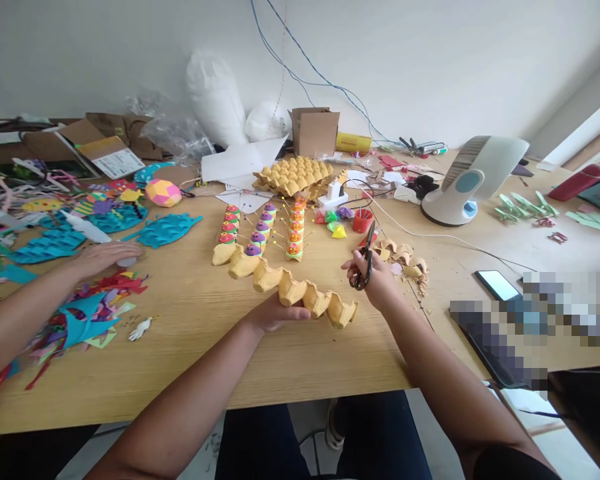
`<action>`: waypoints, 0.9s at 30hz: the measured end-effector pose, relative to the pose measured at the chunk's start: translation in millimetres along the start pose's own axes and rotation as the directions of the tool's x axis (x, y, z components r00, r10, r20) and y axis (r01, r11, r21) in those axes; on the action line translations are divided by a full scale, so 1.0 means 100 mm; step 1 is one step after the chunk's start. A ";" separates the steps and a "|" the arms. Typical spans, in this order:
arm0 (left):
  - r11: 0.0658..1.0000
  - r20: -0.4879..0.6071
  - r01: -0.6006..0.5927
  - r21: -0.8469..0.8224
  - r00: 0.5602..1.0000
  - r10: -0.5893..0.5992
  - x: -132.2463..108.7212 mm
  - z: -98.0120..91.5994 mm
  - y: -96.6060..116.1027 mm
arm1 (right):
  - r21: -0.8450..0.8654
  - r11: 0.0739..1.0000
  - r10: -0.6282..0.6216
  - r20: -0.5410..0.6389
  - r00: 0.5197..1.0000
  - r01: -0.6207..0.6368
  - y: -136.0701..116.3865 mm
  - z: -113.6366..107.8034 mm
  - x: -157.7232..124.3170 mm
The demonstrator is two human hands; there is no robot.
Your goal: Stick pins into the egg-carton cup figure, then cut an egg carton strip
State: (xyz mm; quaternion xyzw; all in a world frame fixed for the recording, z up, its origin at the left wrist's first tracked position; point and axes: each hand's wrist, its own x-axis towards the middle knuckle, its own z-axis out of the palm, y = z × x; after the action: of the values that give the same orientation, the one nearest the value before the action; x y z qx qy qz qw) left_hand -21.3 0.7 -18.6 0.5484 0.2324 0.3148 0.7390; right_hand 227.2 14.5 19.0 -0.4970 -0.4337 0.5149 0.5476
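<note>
A yellow egg-carton strip (pixel 267 275) with a row of cups slants across the middle of the table. My left hand (pixel 280 313) holds it from below near its right part, the thumb along the near edge. Black-handled scissors (pixel 364 263) point upward in my right hand (pixel 373 277), to the right of the strip and apart from it. Behind the strip stand three decorated carton rows: a red and green one (pixel 230 225), a purple one (pixel 263 230) and an orange one (pixel 297 230). Yellow carton scraps (pixel 405 257) lie right of the scissors.
Another person's hand (pixel 110 259) rests at the left near blue carton pieces (pixel 165 230) and coloured scraps. Farther back are stacked yellow egg trays (pixel 295 177), a red cup (pixel 363 220) and a white fan (pixel 470 180). A phone (pixel 497 285) lies at the right.
</note>
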 end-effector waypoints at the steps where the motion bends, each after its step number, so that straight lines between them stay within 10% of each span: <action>1: 1.000 -0.002 -0.010 -0.008 1.000 0.010 0.00 0.00 -0.01 | -0.003 1.000 0.002 0.004 1.000 -0.002 0.03 -0.02 -0.03; 15: 0.974 -0.294 -0.201 -0.102 0.942 0.163 0.03 -0.02 -0.12 | -0.215 0.964 -0.077 0.335 0.939 0.155 0.16 0.00 -0.10; 27: 0.911 -0.604 -0.412 -0.032 0.733 0.311 0.06 0.07 -0.02 | -0.297 0.922 -0.112 0.411 0.905 0.249 0.13 -0.03 -0.17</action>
State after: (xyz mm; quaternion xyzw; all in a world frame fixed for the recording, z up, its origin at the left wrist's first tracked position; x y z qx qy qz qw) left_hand -12.0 -0.6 -18.7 0.3962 0.3110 0.6243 0.5972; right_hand 226.4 -2.7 6.4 -0.4302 -0.6607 0.4653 0.4023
